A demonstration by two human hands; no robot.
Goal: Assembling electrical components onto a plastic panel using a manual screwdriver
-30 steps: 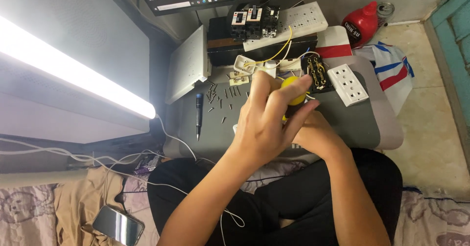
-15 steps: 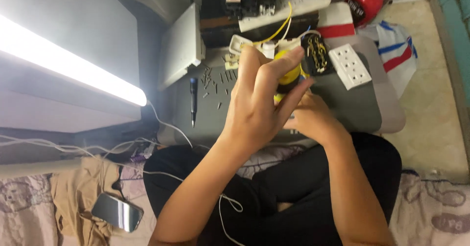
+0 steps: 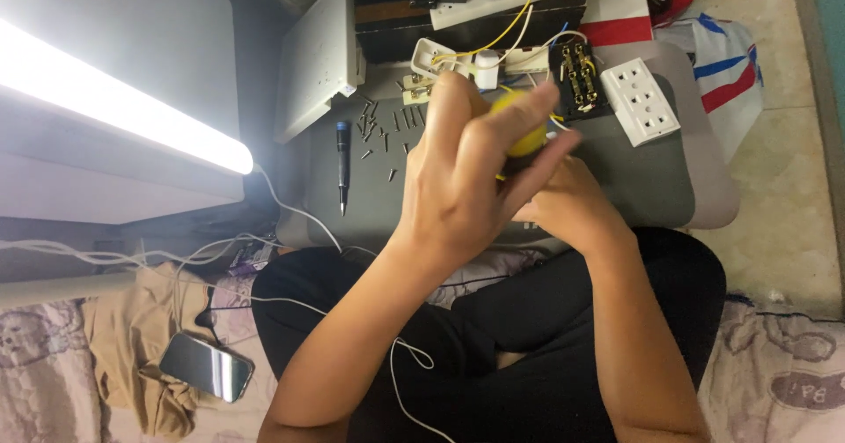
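Your arms are bare to the elbow and past it, with no sleeves, watch or rings showing on your left hand or right hand. You wear plain black trousers, loose and creased over the legs.

A dark grey tray-like table top carried the work. On it lay a slim blue-capped screwdriver at the left, with small loose screws scattered just beside it. A white socket face plate lay at the right, next to an opened black socket body with brass contacts. White plastic parts with yellow and white wires sat along the far edge. A white flat panel leaned at the left edge
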